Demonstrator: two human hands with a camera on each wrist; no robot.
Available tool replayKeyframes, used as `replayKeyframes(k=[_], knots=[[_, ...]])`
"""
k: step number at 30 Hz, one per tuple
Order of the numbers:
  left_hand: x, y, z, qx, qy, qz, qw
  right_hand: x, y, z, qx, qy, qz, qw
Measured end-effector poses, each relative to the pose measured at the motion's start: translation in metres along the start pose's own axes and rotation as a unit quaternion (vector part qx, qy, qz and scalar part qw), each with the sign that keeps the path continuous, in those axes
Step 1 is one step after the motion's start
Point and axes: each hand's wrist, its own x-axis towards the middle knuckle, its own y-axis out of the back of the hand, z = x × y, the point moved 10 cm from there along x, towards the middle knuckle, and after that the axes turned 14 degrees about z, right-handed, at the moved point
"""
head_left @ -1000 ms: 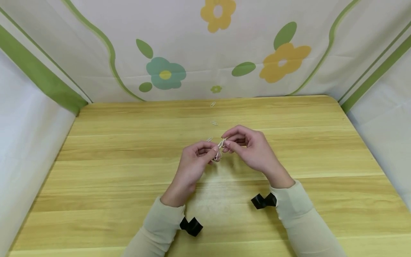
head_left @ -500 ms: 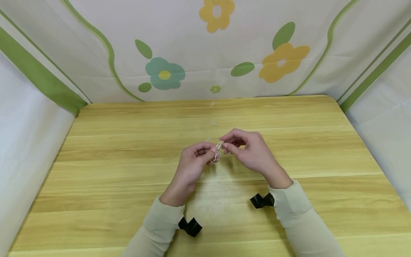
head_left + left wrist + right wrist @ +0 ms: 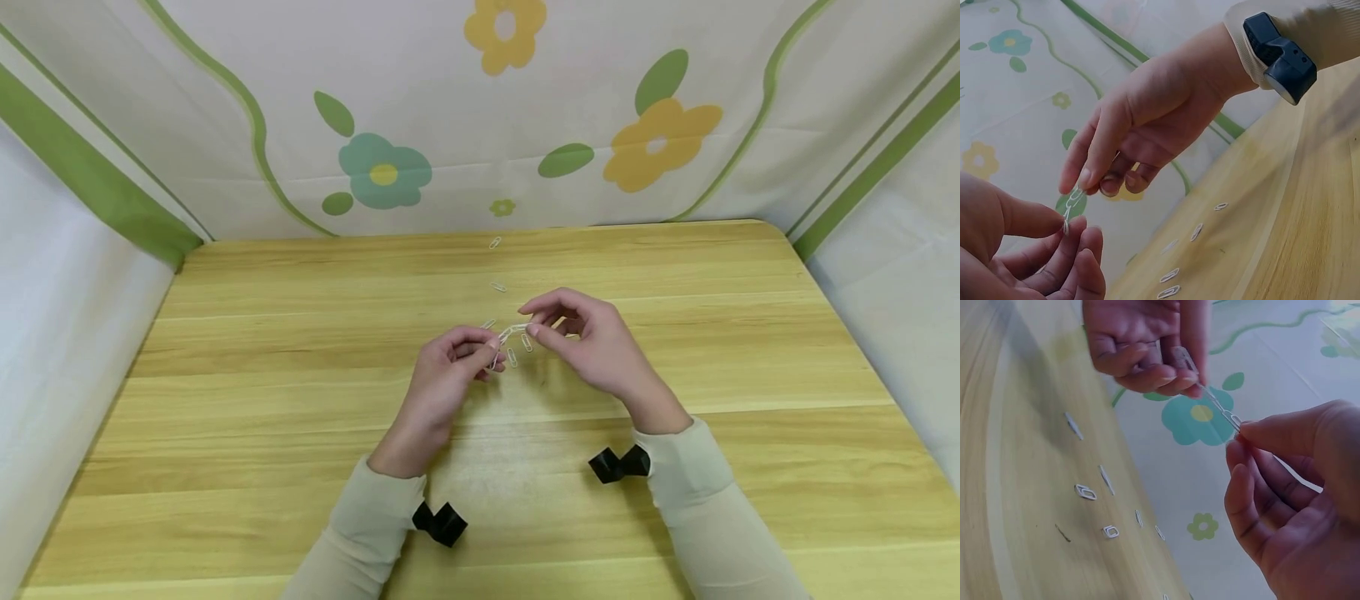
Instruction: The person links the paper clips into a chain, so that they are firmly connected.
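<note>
A short chain of linked white paper clips (image 3: 513, 330) stretches between both hands above the table. Its left end is pinched by the thumb and fingers of my left hand (image 3: 453, 367); a clip end (image 3: 1184, 357) pokes out there in the right wrist view. My right hand (image 3: 596, 350) pinches the other end between thumb and index finger, higher and further right. In the left wrist view the links (image 3: 1073, 201) hang interlocked between the fingertips. How many clips the fingers hide, I cannot tell.
Loose white paper clips lie on the wooden table (image 3: 247, 400): one clip (image 3: 512, 357) under the hands, another clip (image 3: 498, 287) further back, and one clip (image 3: 495, 242) near the rear edge. A flowered cloth (image 3: 450, 108) hangs behind.
The hands have drawn slightly apart, my right moving up and right, my left a little left. The bunched clips between them are now pulled out into a line.
</note>
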Motion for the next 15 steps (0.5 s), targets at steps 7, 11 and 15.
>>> replayKeyframes(k=[7, 11, 15], knots=[[0.0016, -0.0001, -0.0036, 0.008, -0.001, -0.015, 0.9998, 0.0018, 0.0048, 0.008, 0.008, -0.038, 0.015, 0.9991], [0.0034, 0.0039, -0.0058, 0.033, -0.004, -0.002, 0.9995, 0.0019, 0.0043, 0.01, 0.006, -0.043, 0.015, 0.9989], [0.0049, 0.0094, -0.0036, 0.082, -0.035, 0.027, 0.9956, 0.0008, -0.0018, 0.0103, -0.005, -0.043, -0.003, 0.9991]])
